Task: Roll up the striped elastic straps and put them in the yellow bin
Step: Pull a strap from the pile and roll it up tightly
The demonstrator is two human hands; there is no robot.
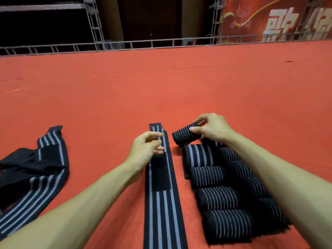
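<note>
On the red carpet (179,90), straight ahead of the person, one striped strap (162,209) lies flat and stretched out lengthwise, with a black fastening patch (160,174) on its upper half. The left hand (145,147) sits over the far end of this strap, just above the patch. Its fingers (158,141) are loosely curled against the fabric, and whether they actually pinch it cannot be told. To the right, the right hand (211,129) grips a rolled strap (186,135) by one end, thumb on the near side and fingers curled over the top, so the roll is tilted and just beyond the finished rolls (221,196). Those rolls lie packed side by side in two rows, touching one another, close beside the flat strap and partly under the right forearm. Well apart at the left edge, a loose heap of unrolled straps (41,169) lies tangled on the carpet. Along the far edge runs a metal truss rail (161,44), with a red banner (269,20) behind it.
</note>
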